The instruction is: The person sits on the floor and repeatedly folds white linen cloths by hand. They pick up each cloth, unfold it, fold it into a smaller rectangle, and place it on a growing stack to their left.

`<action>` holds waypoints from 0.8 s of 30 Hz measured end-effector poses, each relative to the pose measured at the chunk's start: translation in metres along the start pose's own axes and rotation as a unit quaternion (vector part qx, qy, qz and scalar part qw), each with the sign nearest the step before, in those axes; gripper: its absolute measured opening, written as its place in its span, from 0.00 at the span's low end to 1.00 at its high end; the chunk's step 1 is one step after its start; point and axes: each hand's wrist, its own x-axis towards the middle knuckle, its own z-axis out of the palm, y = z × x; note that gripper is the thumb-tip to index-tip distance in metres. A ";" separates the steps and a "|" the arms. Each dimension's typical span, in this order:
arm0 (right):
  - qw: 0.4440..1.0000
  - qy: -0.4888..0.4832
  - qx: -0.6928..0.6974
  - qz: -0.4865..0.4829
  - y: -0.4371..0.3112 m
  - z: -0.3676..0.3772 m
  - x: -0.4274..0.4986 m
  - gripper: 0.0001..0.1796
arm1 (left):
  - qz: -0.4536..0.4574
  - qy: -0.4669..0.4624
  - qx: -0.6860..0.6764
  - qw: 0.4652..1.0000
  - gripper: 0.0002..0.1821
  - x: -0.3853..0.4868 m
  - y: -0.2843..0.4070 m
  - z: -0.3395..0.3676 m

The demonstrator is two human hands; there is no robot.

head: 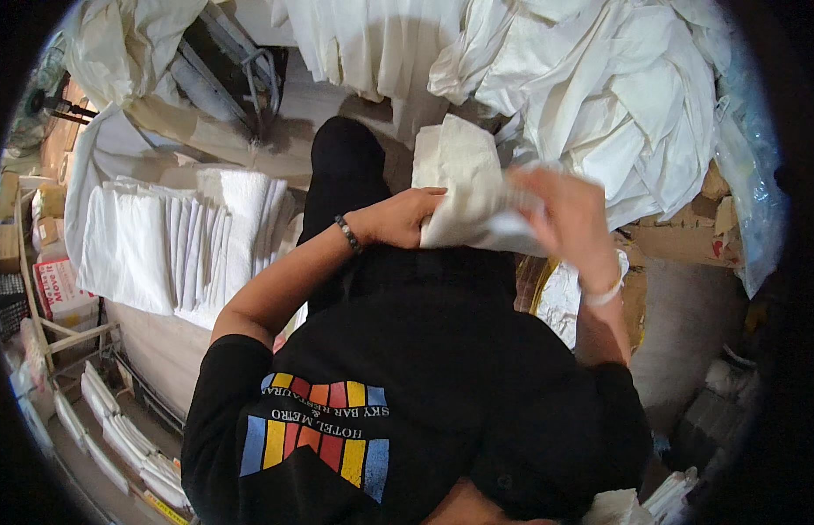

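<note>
Across my lap lies a folded piece of off-white cloth [466, 190]. My left hand [404, 216], with a beaded bracelet at the wrist, grips the cloth's left edge, thumb on top and fingers partly hidden. Over the cloth's right side is my right hand [558, 210], blurred by motion; a blurred whitish patch shows by its fingers, and I cannot tell whether it holds anything. To the left stands a row of folded white cloths [203, 243], packed upright side by side.
Loose white fabric [597, 98] is heaped at the upper right, beside clear plastic sheeting [751, 190]. More white cloth [374, 46] hangs ahead. Cardboard [683, 239] lies at right. A metal frame [266, 79] stands upper left, a fan [39, 102] at far left.
</note>
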 end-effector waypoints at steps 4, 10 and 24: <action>0.994 -0.075 -0.017 0.074 0.088 0.058 0.047 0.17 | -0.154 0.067 -0.157 0.973 0.27 0.002 -0.003 0.019; 0.966 -0.196 -0.035 0.166 0.154 0.208 0.080 0.17 | -0.399 0.208 -0.408 0.795 0.24 0.016 -0.062 0.025; 0.922 0.046 0.247 0.294 0.048 0.205 -0.023 0.32 | -0.115 0.194 0.203 0.953 0.38 0.044 -0.074 0.024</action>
